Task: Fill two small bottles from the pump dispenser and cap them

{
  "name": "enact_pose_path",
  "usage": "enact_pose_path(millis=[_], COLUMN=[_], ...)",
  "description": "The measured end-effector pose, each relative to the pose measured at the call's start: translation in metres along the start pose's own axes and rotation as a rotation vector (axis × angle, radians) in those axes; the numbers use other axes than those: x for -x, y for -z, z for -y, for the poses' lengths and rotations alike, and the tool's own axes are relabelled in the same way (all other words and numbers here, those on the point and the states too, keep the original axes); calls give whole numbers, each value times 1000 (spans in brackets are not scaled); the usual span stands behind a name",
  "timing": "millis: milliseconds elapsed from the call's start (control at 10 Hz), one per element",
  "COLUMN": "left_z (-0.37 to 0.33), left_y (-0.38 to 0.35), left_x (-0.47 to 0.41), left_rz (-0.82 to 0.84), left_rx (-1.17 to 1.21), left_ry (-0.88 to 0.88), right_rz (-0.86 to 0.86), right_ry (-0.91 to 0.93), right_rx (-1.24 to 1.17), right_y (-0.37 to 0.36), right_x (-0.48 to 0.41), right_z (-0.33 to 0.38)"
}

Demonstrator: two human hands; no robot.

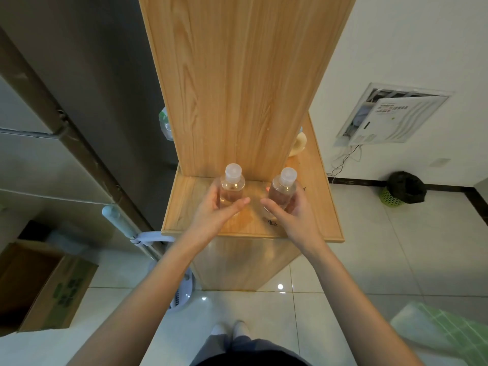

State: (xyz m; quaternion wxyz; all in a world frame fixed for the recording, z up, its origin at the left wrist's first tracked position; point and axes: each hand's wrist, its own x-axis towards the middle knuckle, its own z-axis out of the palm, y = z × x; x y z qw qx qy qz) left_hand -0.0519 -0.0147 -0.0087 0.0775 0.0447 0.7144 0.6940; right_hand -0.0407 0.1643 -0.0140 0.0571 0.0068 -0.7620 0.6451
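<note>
Left fingers: thumb (241, 201) across the near face, the others curled round the far side. The left hand (219, 210) is wrapped round the left bottle (232, 188).
Right fingers: same story mirrored, thumb (266, 203) in front and fingers behind, so the right hand (287, 210) grips the right bottle (281, 192).
Bottles: both upright, side by side but apart, clear plastic with a pale liquid showing inside. Whether their bases touch the wood or hang just above it, I cannot tell.
Caps: a frosted cap (233, 172) on the left one and another cap (288, 176) on the right, so both look filled and closed, and the job reads as near its end.
Why this hold: a grip low on the body leaves the caps free and keeps each bottle level, which suits setting both down at once.
Shelf: the wooden shelf (324, 217) lies under the hands, against a tall upright panel (245, 75).
Pump dispenser: not plainly in view; a cream object (298, 145) peeks from behind the panel, and it may or may not be it.
Writing: dark print (270, 222) by the right wrist and a printed sheet on the wall panel (390, 114), both too small to read.
Bottle labels: none seen.
</note>
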Motion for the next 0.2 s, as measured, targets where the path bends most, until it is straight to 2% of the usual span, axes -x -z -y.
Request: enact_pose_path(millis=[200], left_z=[-3], left_y=[11], left_x=[15], left_rz=[-7], left_rx=[-132], left_ry=[-29], right_rz=[0], right_ry=[-30], right_rx=[64], right_y=[18], right_x=[12], right_z=[3])
